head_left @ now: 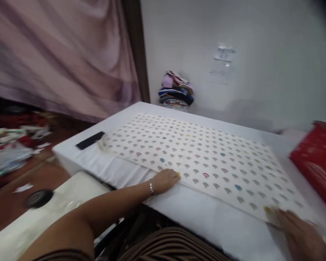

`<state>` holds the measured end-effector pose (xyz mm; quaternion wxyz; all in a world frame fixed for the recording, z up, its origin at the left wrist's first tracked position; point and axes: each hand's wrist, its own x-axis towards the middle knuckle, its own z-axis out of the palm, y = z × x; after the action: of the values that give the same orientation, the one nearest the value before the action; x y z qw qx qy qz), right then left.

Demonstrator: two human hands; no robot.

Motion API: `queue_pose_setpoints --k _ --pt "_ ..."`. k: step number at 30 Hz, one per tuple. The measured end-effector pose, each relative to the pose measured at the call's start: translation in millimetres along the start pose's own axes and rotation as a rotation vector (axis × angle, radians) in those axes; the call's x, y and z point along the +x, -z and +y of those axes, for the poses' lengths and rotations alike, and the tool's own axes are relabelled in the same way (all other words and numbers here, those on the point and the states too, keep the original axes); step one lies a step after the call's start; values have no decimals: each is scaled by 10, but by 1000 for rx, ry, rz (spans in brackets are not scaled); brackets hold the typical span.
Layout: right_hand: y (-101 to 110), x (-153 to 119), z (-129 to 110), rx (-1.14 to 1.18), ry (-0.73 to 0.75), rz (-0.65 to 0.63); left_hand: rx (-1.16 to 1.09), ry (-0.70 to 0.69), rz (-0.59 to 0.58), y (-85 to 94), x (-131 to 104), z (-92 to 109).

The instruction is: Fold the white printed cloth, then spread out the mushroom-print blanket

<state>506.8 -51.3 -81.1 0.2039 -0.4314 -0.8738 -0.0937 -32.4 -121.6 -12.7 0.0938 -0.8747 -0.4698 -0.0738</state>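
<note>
A white cloth [198,152] printed with rows of small grey shell-like shapes, a few red, blue and yellow, lies spread over a white-covered table [195,204]. My left hand [164,180], with a bracelet at the wrist, is at the middle of its near edge. The fingers are curled together on the edge, the tips partly hidden. At the near right corner, my right hand [299,230] rests on the cloth, blurred, its fingers stretched out and the thumb apart. The cloth's left end looks slightly bunched.
A dark flat strip [90,140] lies on the table's left. A red container [317,163] stands at the right edge. Folded textiles [176,90] are stacked by the wall. A pale machine-like surface [67,203] is at lower left; scraps [13,156] litter the floor beyond.
</note>
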Motion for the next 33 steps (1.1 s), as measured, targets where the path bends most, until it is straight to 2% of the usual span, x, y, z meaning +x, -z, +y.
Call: queue_pose_setpoints --k 2,4,7,9,12,15,18,21,24,28,30,33 --pt "-179 350 -498 155 178 17 15 8 21 12 -24 18" --pt "-280 738 -1140 283 341 -30 9 19 40 21 -52 32" --pt "-332 1308 -2052 375 362 -73 -25 44 53 17 -89 50" --pt "-356 1634 -2491 391 388 -134 -48 68 53 -1 -95 60" --pt "-417 1974 -2886 352 413 -158 -78 142 48 -42 -78 65" --pt "-494 2118 -3054 303 417 -154 -95 238 40 -73 -80 34" --pt "-545 2130 -3079 303 407 -144 -104 243 39 -53 -177 -79" --pt "-548 2100 -3045 365 391 -133 -131 259 78 43 -403 -302" --pt "-517 2085 -3030 405 370 -142 -172 363 119 182 -715 -594" --pt "-477 2096 -3048 403 363 -169 -162 446 93 308 -1084 -922" --pt "-464 2107 -3059 401 356 -176 -143 439 47 317 -1183 -1014" --pt "-446 2121 -3070 394 361 -179 -110 399 -1 298 -1205 -1088"
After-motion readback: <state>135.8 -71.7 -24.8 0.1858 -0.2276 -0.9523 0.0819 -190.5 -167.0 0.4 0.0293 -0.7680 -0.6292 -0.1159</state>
